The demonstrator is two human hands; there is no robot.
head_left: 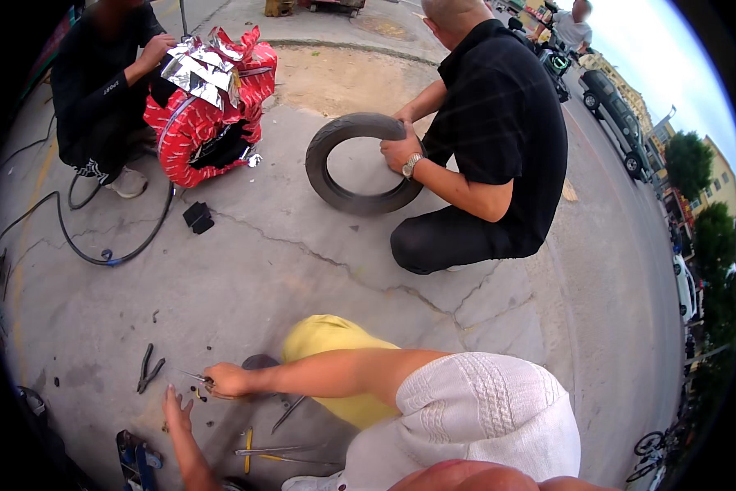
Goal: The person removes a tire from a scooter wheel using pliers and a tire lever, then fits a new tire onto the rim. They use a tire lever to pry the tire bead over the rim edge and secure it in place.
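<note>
My right hand (pixel 230 381) is closed round a thin pointed metal tool (pixel 194 376), its tip toward the left; the exact kind is too small to tell. Below and left of it, my left hand (pixel 179 412) has its fingers stretched out, with nothing visible in them. A pair of dark pliers (pixel 148 370) lies with spread handles on the concrete just beyond both hands. Small black and yellow pieces (pixel 198 394) are scattered between my hands. Closer to me lie several long metal tools (pixel 274 450), some with yellow parts.
Across from me, a crouching person (pixel 499 139) holds a black tire (pixel 323 172) upright. Far left, another person (pixel 98 98) leans over a red-covered object with silver foil (pixel 208 106). A black hose (pixel 61 217) curves over the ground. Near my left arm sits a blue metal object (pixel 139 458).
</note>
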